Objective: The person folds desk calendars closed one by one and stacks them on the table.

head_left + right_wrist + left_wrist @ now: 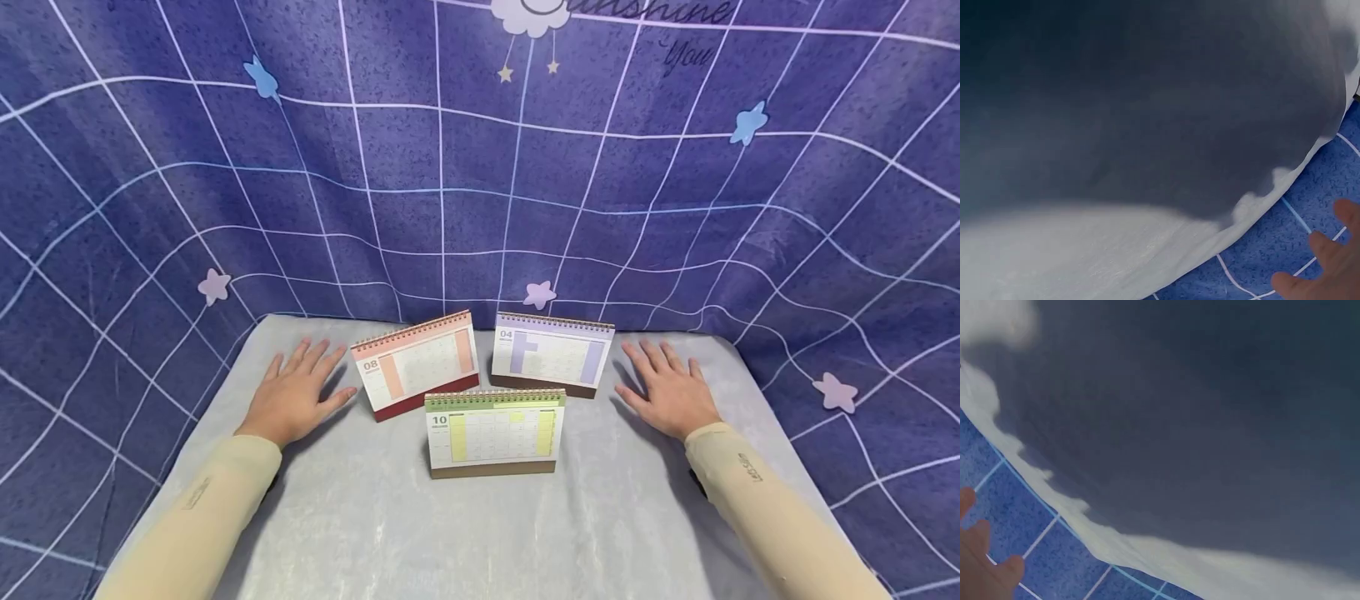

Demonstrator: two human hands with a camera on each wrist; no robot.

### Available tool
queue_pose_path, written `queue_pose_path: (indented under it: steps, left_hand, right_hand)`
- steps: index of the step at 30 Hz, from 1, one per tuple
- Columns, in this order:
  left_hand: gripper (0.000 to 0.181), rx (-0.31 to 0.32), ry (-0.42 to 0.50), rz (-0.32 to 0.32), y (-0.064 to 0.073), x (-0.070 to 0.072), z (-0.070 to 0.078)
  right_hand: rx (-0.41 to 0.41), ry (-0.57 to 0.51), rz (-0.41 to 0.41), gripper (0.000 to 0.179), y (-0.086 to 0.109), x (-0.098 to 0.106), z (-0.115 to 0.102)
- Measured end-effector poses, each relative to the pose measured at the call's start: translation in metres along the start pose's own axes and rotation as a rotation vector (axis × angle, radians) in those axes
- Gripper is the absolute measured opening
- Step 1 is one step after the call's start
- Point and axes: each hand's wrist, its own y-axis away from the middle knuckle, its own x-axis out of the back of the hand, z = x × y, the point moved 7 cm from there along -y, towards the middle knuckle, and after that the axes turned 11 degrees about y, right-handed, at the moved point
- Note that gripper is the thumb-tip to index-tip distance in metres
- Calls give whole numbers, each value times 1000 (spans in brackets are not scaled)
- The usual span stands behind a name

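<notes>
Desk calendars, standing: three, on one pale grey table [352, 525], between my hands. Pink calendar [422, 367], "08": far left, just right of my left hand [294, 398], the nearer one; long axis slanting, left end nearer me. Purple calendar [553, 357], "04": far right, just left of my right hand [670, 393]; right end slightly nearer. Green calendar [495, 437], "10": near, middle, running left to right. Hands: two, fingers spread, holding nothing; table contact, cannot tell.
</notes>
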Motion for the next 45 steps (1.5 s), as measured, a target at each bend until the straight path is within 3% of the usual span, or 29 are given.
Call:
queue_pose_path:
  steps: [8,17,25,29,32,37,42,45]
  left_hand:
    - [88,-19,-4,17,16,1,6]
    - [68,-114,41,155,29,10,27]
    - [51,-203,89,245,33,13,49]
    - [49,-229,99,261,33,12,58]
    - [48,-233,114,261,32,11,64]
    - [45,-170,208,267,34,10,74]
    - [49,-24,280,282,35,10,75]
    - [41,10,280,341,38,12,75]
  right_hand:
    - [31,5,74,83,11,-3,-1]
    - [63,6,118,75,18,-1,-7]
    - [101,4,163,66,18,9,-19]
    - [121,-2,191,54,19,15,-26]
    - [156,-2,257,42,21,19,-33]
    - [222,-7,361,31,23,24,-47]
    - [255,-25,373,27,23,27,-60]
    - [271,-37,381,25,22,29,-68]
